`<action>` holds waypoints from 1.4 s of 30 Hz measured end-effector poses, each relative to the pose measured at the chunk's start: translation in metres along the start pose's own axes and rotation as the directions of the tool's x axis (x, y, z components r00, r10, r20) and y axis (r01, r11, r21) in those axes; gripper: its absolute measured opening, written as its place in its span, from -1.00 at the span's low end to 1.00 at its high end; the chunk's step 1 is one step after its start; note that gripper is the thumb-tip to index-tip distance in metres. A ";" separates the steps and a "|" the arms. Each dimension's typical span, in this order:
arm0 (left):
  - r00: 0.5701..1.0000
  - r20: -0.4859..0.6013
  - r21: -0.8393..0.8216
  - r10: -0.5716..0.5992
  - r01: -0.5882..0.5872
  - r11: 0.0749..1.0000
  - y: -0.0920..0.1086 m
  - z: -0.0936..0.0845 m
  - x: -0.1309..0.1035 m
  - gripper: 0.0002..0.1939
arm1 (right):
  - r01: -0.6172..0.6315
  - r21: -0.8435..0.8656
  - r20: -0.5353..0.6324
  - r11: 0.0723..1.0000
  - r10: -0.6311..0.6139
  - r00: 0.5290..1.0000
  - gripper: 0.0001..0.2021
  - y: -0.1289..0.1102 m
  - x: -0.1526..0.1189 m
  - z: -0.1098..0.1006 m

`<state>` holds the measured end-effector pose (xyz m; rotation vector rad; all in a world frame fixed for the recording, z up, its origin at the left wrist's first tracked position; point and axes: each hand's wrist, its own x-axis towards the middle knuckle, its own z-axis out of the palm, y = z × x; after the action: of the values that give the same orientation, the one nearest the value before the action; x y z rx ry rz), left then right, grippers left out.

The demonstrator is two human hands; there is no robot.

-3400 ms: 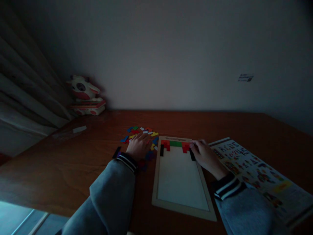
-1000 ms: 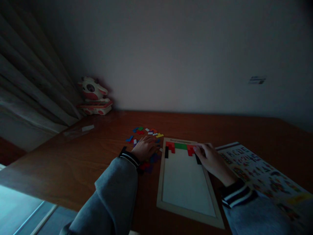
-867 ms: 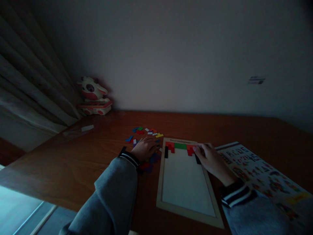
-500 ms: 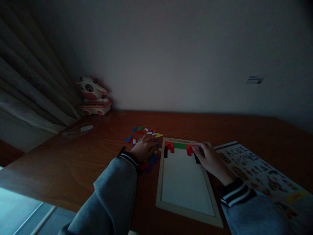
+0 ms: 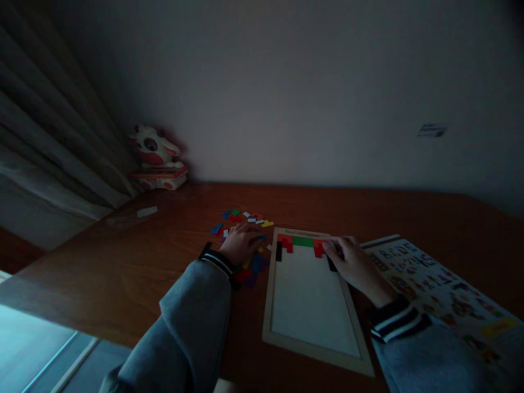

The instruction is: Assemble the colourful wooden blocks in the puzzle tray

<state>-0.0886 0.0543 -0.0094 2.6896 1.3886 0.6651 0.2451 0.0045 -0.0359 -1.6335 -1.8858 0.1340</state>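
A wooden puzzle tray lies on the table in front of me. Along its top edge sit red pieces at left and right, a green piece between them, and a black piece down each side. My right hand rests over the tray's upper right corner, thumb and fingers closed at the right-hand red piece. Left of the tray, my left hand lies over a scattered pile of coloured pieces, fingers stretched out, near a blue piece. Its palm hides some pieces.
A printed pattern sheet lies right of the tray, partly under my right sleeve. More pieces, such as a yellow one, lie behind my left hand. A cow-shaped toy stands at the back left by the curtain. Behind is a wall.
My left hand has shifted slightly over the pile, its fingers a little differently placed. My right hand stays at the red piece. The view has tilted very slightly.
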 end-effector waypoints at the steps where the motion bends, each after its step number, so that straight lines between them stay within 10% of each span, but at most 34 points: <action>1: 1.000 -0.002 -0.013 -0.005 0.005 1.000 -0.001 0.000 0.001 -0.77 | -0.001 -0.007 0.000 1.000 0.001 1.000 -0.55 0.001 0.000 0.000; 13: 0.987 -0.056 -0.211 -0.149 0.134 0.968 -0.002 -0.001 0.004 -0.61 | -0.038 -0.041 0.003 0.998 0.038 0.999 -0.51 0.003 0.000 -0.003; 25: 0.975 -0.195 -0.459 -0.108 0.007 0.888 0.006 -0.011 -0.004 -0.78 | -0.008 0.067 -0.195 0.998 0.021 0.981 -0.57 0.004 -0.013 -0.005; 42: 0.909 -0.415 -0.337 -0.035 -0.117 0.934 0.005 -0.005 -0.045 -0.74 | 0.178 -0.006 -0.227 0.984 -0.175 0.958 -0.69 -0.010 -0.053 -0.011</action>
<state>-0.1095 0.0156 -0.0199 2.3770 1.1307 1.4117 0.2440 -0.0500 -0.0436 -1.3978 -1.8376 -0.1095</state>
